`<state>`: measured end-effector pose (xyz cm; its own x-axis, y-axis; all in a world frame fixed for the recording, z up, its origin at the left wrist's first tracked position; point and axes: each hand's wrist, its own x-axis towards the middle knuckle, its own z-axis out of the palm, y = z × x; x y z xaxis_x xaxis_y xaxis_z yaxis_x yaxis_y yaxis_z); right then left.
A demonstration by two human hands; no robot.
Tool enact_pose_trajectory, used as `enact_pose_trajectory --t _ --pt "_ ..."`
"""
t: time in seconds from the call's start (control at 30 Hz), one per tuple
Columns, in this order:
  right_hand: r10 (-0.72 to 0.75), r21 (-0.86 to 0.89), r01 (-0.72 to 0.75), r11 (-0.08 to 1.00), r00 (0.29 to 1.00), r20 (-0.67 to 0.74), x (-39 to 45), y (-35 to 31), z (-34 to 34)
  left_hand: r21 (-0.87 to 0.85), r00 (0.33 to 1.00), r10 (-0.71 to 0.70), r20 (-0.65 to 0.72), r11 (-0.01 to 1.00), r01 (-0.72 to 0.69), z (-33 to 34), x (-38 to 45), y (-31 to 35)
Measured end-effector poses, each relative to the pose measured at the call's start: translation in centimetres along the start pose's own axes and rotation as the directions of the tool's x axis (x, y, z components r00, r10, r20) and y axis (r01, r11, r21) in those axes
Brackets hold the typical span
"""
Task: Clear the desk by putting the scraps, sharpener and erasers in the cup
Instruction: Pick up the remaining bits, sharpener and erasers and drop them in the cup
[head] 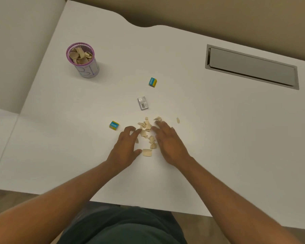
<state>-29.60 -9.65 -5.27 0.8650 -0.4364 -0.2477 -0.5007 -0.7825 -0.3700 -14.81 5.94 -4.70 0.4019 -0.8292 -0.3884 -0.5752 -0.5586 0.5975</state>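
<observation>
A pile of tan paper scraps (147, 136) lies on the white desk (218, 138) between my two hands. My left hand (125, 147) rests flat at the pile's left side, fingers spread and touching scraps. My right hand (167, 141) lies flat at the pile's right side, fingers apart. One stray scrap (178, 120) sits further right. A blue-and-yellow eraser (114, 125) is left of my left hand, and a second one (152, 82) lies farther back. A grey boxed item (142, 103) lies between them. The purple-rimmed cup (83, 60), holding scraps, stands at the back left.
A grey recessed cable hatch (252, 66) is set into the desk at the back right. The desk's near edge (148, 206) runs just above my lap. A side panel joins the desk at the left.
</observation>
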Motion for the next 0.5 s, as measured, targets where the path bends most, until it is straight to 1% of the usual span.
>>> enact_pose_trajectory --t 0.07,0.1,0.13,0.2,0.23,0.27,0.3,0.37,0.43,0.5 --pt "0.061 0.145 -0.049 0.988 0.995 -0.082 -0.7 0.3 -1.4 -0.059 0.999 0.049 0.017 0.997 -0.048 -0.5 0.8 0.3" --pt "0.135 0.198 -0.110 0.974 0.984 -0.116 -1.0 0.7 -2.1 -0.060 0.998 0.056 0.022 0.997 -0.054 -0.9 1.2 0.3" --pt "0.230 0.226 -0.200 0.953 0.967 -0.112 -1.3 1.3 -2.8 -0.044 0.998 0.048 0.030 0.998 -0.047 -1.4 1.6 0.1" --pt "0.414 0.220 -0.404 0.888 0.910 0.002 -2.4 2.2 -3.4 0.028 0.997 0.019 0.072 0.999 -0.021 -2.1 1.9 -0.7" --pt "0.470 0.217 -0.475 0.853 0.879 0.078 -3.0 2.4 -3.2 0.066 0.995 0.009 0.104 0.998 -0.016 -2.2 2.0 -1.0" --pt "0.492 0.235 -0.512 0.826 0.859 0.139 -3.6 2.5 -2.7 0.090 0.991 0.006 0.136 0.996 -0.018 -2.2 1.9 -1.1" --pt "0.491 0.273 -0.519 0.810 0.855 0.168 -4.0 2.4 -2.0 0.095 0.987 0.007 0.162 0.995 -0.023 -2.0 1.9 -1.1" --pt "0.484 0.384 -0.496 0.779 0.865 0.136 -4.1 1.5 -0.4 0.055 0.986 0.017 0.167 0.998 -0.026 -1.1 1.8 -0.6" --pt "0.504 0.521 -0.470 0.713 0.859 0.085 -3.1 0.1 0.4 -0.016 0.993 0.034 0.112 0.999 -0.033 -0.1 2.2 0.2" --pt "0.493 0.636 -0.409 0.654 0.869 0.052 -1.7 -1.4 0.5 -0.082 0.998 0.047 0.047 0.996 -0.043 0.7 2.8 1.2"
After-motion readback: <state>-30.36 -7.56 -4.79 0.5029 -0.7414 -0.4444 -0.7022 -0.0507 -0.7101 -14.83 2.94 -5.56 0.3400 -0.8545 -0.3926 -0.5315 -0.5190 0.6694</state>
